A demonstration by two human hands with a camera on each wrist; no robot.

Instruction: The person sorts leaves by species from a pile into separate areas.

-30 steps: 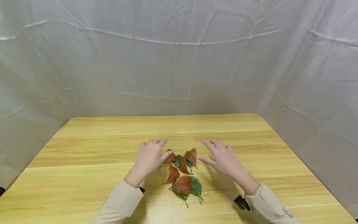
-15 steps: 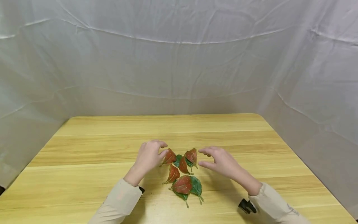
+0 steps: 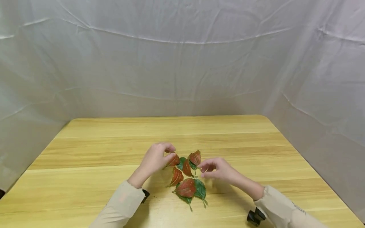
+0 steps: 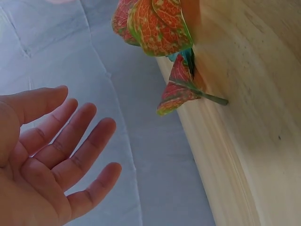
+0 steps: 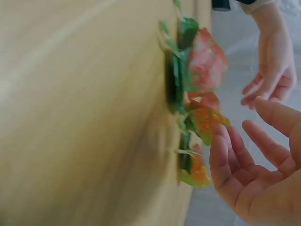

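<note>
Left hand (image 3: 154, 158) and right hand (image 3: 220, 171), both loosely spread, hold nothing; red leaves (image 3: 186, 188) and green leaves (image 3: 200, 188) lie near and far on the wood-grain table (image 3: 85, 190); none lifted yet.

Leaves (image 3: 186, 186) bar the low way between my left hand (image 3: 154, 160) and right hand (image 3: 221, 171); beyond them, the table (image 3: 228, 129) leaves room to pass. My right hand's clearance seems slim.
</note>
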